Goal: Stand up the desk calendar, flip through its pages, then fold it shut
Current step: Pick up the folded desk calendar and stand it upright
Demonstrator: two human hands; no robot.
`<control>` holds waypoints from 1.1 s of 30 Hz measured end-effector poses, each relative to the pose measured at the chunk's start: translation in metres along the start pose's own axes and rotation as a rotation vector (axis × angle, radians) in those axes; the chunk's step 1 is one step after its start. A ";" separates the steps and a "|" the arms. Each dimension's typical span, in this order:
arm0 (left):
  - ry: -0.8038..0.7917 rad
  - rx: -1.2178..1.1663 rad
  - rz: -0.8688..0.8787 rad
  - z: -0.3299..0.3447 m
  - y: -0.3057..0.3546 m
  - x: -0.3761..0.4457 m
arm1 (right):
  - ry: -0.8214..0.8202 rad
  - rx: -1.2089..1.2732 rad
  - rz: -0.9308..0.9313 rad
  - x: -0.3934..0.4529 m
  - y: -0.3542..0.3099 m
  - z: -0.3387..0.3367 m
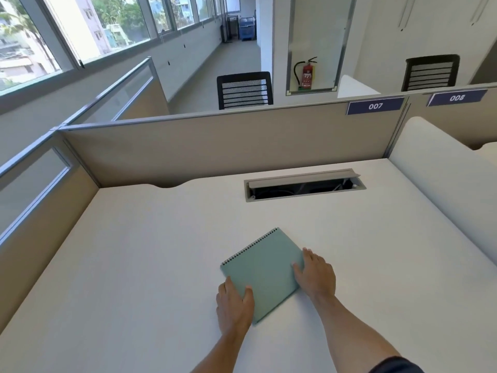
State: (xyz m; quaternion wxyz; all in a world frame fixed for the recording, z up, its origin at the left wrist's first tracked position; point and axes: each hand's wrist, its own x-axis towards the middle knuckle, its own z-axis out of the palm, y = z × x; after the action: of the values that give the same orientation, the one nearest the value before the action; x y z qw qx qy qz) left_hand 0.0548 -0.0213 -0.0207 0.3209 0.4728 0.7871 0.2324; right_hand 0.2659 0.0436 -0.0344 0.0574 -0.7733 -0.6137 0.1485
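A white surface (150,265) sits inside beige cubicle partitions (215,146) labelled 007 (375,106) and 008 (456,98). Daylight enters through windows (80,30) on the left. Beyond stand two black mesh chairs (244,90) and a red fire extinguisher (307,74) in a wall recess.

Bare forearms; dark sleeve (395,366) edge (right arm only).

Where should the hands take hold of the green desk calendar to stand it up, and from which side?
Probably the two unbound edges. The desk calendar lies flat and closed on the desk, its spiral binding along the far-left edge. The left hand and right hand already rest on the near-left and right edges; approaching from the near side leaves the binding free as the hinge.
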 end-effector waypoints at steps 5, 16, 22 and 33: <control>-0.033 -0.104 -0.096 0.005 0.015 0.003 | 0.003 0.080 0.004 0.007 -0.008 -0.001; -0.023 -0.279 -0.260 -0.007 0.026 0.021 | -0.104 0.607 0.315 0.025 -0.020 -0.016; -0.024 -0.260 -0.251 -0.020 0.023 0.027 | -0.179 0.699 0.406 0.018 -0.025 -0.018; 0.015 -0.121 -0.195 -0.048 0.009 0.038 | -0.230 1.166 0.446 0.005 -0.048 -0.010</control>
State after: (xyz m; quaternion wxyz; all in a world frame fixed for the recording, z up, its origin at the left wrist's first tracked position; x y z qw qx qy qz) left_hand 0.0121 0.0134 0.0075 0.3642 0.3719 0.8163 0.2505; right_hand 0.2255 0.0606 -0.0130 0.3706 -0.7033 -0.2582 0.5489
